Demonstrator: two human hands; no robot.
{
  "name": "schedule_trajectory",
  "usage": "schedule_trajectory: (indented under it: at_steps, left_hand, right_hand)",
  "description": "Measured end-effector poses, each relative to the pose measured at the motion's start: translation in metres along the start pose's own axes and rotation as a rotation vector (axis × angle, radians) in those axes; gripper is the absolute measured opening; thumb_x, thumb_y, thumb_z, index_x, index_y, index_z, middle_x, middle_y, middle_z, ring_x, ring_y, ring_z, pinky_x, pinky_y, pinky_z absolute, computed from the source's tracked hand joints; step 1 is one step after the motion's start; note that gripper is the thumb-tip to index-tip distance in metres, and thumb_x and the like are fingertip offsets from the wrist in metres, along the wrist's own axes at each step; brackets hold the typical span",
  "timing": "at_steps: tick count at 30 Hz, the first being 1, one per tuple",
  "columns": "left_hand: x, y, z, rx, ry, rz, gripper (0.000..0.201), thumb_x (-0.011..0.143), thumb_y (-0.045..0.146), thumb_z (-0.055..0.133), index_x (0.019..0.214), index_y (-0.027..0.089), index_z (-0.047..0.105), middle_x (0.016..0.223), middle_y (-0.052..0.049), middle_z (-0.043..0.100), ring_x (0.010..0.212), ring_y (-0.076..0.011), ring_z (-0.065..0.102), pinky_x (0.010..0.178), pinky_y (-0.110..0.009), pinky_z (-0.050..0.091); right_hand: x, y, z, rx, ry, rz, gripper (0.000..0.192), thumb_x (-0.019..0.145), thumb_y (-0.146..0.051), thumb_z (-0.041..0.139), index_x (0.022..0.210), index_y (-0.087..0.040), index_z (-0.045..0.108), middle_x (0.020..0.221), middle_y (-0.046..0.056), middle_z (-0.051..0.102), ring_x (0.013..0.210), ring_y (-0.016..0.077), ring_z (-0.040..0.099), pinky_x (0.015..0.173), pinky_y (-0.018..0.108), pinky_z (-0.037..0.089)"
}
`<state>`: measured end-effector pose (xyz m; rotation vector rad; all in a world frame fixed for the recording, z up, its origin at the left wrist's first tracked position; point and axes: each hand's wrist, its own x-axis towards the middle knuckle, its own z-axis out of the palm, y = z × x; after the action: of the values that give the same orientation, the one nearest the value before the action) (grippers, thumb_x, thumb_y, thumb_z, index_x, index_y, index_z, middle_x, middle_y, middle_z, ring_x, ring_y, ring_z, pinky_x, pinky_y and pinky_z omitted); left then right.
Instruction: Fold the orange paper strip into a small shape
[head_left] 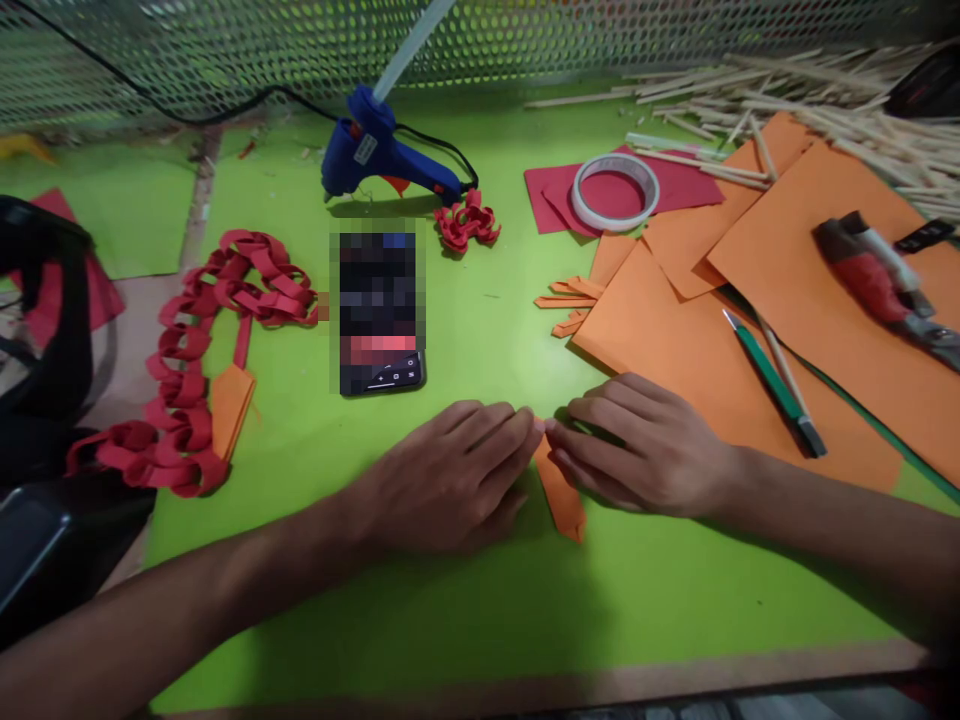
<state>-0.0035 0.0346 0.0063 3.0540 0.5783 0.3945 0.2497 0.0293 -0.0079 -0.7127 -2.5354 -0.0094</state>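
Between my hands lies a folded orange paper strip (561, 492), its pointed lower end toward me on the green tabletop. My left hand (457, 470) pinches the strip's upper end from the left. From the right, the fingertips of my right hand (649, 445) press at the same end, closed on it. The two sets of fingertips nearly meet and hide that end of the paper. Just beyond my right hand are several small folded orange paper pieces (570, 300). A phone (382, 370) with a blurred screen rests beyond my left hand.
A red paper chain (176, 400) with an orange folded piece (232, 405) lies left. Behind are a blue glue gun (390, 155), a small red paper chain (469, 222) and a tape roll (616, 220). Orange sheets (660, 320), a green craft knife (772, 380), pliers (874, 270) and sticks (885, 130) fill the right.
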Motion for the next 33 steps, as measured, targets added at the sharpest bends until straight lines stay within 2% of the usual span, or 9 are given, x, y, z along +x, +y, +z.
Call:
schedule_trajectory:
  at_steps: [13,22,33]
  left_hand:
    - [-0.0015,0.0012,0.0007,0.095,-0.022,0.007,0.044,0.102,0.035,0.047,0.129,0.003,0.059,0.122,-0.018,0.066,0.109,-0.0303,0.061,0.087,-0.042,0.05]
    - [-0.0035,0.003,-0.0019,0.18,0.054,0.104,0.038,0.099,0.038,0.056,0.117,0.005,0.066,0.112,-0.015,0.071,0.098,-0.0252,0.064,0.086,-0.039,0.05]
    - [-0.002,0.0022,0.0016,0.064,0.031,-0.005,0.042,0.099,0.036,0.053,0.126,0.006,0.061,0.111,-0.015,0.069,0.101,-0.0271,0.063,0.085,-0.04,0.05]
  right_hand:
    - [0.0021,-0.0016,-0.0004,0.021,0.045,-0.01,0.014,0.088,-0.022,0.072,0.097,-0.012,0.07,0.081,0.004,0.067,0.075,0.0159,0.058,0.064,0.032,0.046]
    - [0.0008,-0.0011,0.0003,0.031,0.033,-0.001,0.016,0.088,-0.023,0.072,0.1,-0.012,0.07,0.083,0.005,0.068,0.076,0.0161,0.058,0.064,0.033,0.047]
    - [-0.0008,-0.0002,0.0007,0.003,0.009,0.006,0.02,0.09,-0.024,0.069,0.107,-0.013,0.067,0.084,0.003,0.065,0.078,0.016,0.057,0.066,0.032,0.045]
